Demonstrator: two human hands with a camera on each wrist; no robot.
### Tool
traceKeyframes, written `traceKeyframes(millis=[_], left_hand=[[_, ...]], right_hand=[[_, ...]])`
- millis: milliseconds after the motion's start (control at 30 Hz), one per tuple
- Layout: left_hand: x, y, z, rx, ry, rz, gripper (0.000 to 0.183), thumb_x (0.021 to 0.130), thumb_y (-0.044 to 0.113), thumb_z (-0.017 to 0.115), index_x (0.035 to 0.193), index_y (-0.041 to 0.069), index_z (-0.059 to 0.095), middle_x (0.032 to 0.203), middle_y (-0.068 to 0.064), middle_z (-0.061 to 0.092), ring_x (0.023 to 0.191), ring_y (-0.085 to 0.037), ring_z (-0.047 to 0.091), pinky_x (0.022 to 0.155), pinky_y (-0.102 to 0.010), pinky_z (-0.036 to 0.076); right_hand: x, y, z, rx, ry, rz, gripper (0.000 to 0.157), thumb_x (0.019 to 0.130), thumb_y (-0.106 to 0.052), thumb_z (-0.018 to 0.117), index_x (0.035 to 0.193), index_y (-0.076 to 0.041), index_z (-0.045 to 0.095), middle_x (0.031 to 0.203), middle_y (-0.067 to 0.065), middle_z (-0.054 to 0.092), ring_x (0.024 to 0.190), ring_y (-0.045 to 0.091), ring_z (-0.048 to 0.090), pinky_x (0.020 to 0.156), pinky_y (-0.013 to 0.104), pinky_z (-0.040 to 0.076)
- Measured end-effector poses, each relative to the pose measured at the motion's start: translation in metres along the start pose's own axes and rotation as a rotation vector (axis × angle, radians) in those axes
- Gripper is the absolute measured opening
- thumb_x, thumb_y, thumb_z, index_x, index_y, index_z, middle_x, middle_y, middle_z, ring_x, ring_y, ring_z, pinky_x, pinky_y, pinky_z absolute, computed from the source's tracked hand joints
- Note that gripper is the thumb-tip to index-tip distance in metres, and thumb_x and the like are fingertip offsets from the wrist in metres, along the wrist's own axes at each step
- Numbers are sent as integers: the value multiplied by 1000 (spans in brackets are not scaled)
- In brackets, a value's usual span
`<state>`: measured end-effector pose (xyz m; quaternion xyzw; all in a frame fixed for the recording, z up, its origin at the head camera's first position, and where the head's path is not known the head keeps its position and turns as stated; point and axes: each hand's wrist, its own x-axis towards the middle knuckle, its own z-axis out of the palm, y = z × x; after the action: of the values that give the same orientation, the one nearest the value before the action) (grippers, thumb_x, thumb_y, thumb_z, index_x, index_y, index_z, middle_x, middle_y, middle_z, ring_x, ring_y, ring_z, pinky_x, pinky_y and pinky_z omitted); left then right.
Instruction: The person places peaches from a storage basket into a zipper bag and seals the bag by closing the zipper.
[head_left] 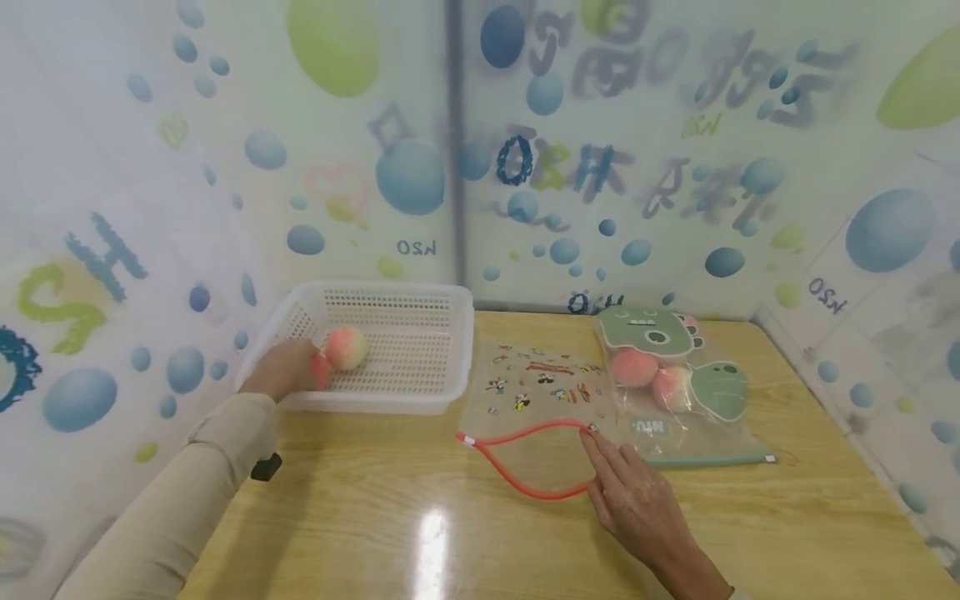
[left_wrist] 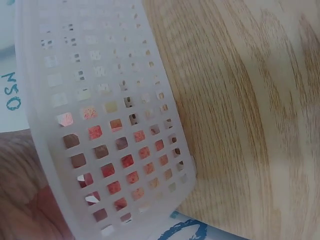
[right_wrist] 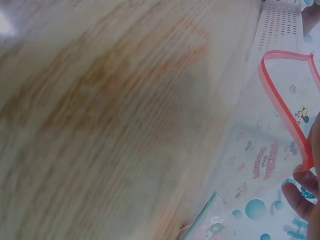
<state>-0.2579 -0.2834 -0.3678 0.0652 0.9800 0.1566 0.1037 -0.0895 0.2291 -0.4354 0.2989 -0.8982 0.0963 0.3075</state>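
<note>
My left hand (head_left: 288,369) reaches over the near left corner of the white plastic basket (head_left: 463,350) and grips a reddish peach (head_left: 321,371), which its fingers partly hide. A second, pink and cream peach (head_left: 347,348) lies right beside it in the basket. In the left wrist view, red shows through the holes of the basket wall (left_wrist: 125,110). My right hand (head_left: 637,504) holds the red-edged mouth of a clear zip bag (head_left: 547,383) with cartoon prints, fingers and thumb at its right end. That mouth gapes toward me, and the bag lies flat.
Right of it lies a clear zip bag with a green dinosaur print (head_left: 720,392) and a green slider edge, two peaches (head_left: 633,367) inside. A wooden table (head_left: 360,500) carries everything. Printed curtains (head_left: 660,167) enclose it at the back and sides.
</note>
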Motion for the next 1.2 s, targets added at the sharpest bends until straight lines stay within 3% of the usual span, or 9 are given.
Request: traceKeyframes(millis=[167,500,633,733,833,1000,1100,1200], left_hand=[[1,-1,0,16,29,3,13,77,1,73,86,1,64,80,-11,62,73,-29,56,67,-42,48],[-7,16,4,101,171,68,23,90,-1,62,112,-6,65,91,-18,64,78,-34,56,73,-52,49],[-16,20,7,135,232,110,42,90,-5,59,131,-10,57,121,-33,61,102,-50,60,87,-63,49],[-22,22,8,149,268,130,55,87,-10,59,141,-10,49,140,-38,47,124,-57,48,100,-66,40],[-25,24,9,147,323,158,61,84,-13,59,144,-8,47,147,-36,40,132,-54,41,104,-66,37],[-28,34,11,104,385,175,68,85,-15,50,151,0,43,158,-26,33,143,-49,30,106,-69,32],[-30,41,14,85,430,237,74,81,-18,51,152,-1,42,158,-24,34,144,-49,28,108,-67,31],[-30,47,19,92,522,354,72,80,-19,58,149,-2,46,153,-25,42,141,-49,34,110,-62,33]], right_hand=[[-1,1,1,3,44,-23,55,98,-21,33,142,3,55,131,15,65,69,18,45,48,23,34],[-3,2,2,2,53,5,55,99,-22,33,144,1,54,134,14,64,68,17,45,47,22,34],[-2,2,3,21,57,-17,56,94,-18,40,144,1,54,133,14,64,69,18,46,47,23,35],[-1,2,2,21,38,-23,58,91,-17,44,145,2,52,133,16,63,71,20,48,49,26,38],[1,1,1,-6,18,-16,56,95,-19,39,145,4,52,133,18,63,72,20,49,51,29,41],[4,1,2,-54,69,-9,56,97,-18,32,142,5,54,130,19,64,69,24,52,51,35,43],[7,0,1,-67,86,2,56,96,-18,31,142,5,55,129,19,65,69,26,54,51,36,43],[11,0,2,-65,93,2,56,97,-18,31,141,4,55,129,18,65,69,27,55,50,36,42]])
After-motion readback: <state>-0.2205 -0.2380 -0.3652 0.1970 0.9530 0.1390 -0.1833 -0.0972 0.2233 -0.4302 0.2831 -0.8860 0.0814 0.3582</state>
